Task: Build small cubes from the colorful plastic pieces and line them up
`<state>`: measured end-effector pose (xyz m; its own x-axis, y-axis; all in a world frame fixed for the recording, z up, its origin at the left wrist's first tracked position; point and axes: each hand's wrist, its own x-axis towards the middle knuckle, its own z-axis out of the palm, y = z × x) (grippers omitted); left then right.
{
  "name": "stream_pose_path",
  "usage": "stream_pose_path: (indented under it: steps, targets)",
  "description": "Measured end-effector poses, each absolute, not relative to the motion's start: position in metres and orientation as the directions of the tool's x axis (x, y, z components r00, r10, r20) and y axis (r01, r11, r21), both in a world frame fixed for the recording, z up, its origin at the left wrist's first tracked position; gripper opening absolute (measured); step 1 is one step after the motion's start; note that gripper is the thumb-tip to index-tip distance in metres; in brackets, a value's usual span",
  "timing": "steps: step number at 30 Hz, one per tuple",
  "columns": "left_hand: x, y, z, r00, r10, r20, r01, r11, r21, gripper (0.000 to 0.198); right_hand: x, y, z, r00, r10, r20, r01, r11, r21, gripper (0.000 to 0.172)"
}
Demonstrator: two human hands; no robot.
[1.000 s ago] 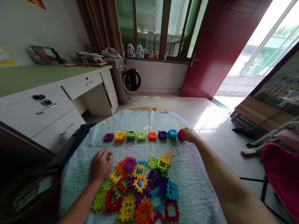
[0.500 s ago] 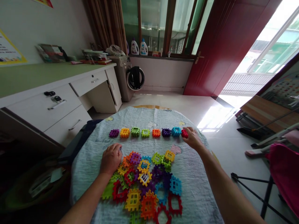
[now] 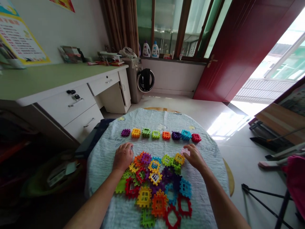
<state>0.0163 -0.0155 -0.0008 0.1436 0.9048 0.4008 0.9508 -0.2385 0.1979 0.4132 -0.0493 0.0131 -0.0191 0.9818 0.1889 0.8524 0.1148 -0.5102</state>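
My right hand hovers near the right of the loose pile, thumb and fingers apart with nothing between them. Closest to it is a yellow window-frame plastic piece. Beyond it a red block ends a spaced row, beside a blue block and a dark purple block. My left hand rests on the cloth at the pile's left, fingers curled together. A small bluish bit shows at its fingertips, too small to name. The pile holds several interlocking pieces, such as an orange square piece.
A pale blue cloth covers the round table. Farther along the row are orange, green, yellow and purple blocks. A white desk stands left, a washing machine behind, a red door at right, and a black metal stand lower right.
My right hand has let go of the red block at the row's right end and drawn back toward the pile. My left hand stays by the pile. The view has shifted left.
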Motion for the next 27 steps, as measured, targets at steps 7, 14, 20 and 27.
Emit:
stream_pose_path:
  steps: [7,14,20,27]
  targets:
    - [0.012,-0.013,-0.005,0.133,0.897,0.422,0.939,-0.251,0.237,0.026,0.440,0.012,0.047,0.133,0.962,0.237,0.959,-0.064,-0.276,0.041]
    - [0.012,-0.013,-0.004,0.134,0.896,0.424,0.938,-0.253,0.238,0.024,0.437,0.056,0.061,0.065,0.997,0.045,0.986,-0.057,-0.156,0.046]
    - [0.012,-0.013,-0.004,0.127,0.897,0.422,0.938,-0.247,0.242,0.023,0.443,0.060,0.055,0.065,0.998,0.022,0.987,-0.061,-0.151,0.042]
    - [0.013,-0.013,-0.003,0.125,0.903,0.410,0.940,-0.240,0.242,0.022,0.446,0.059,0.055,0.040,0.999,0.002,0.983,-0.039,-0.178,0.057]
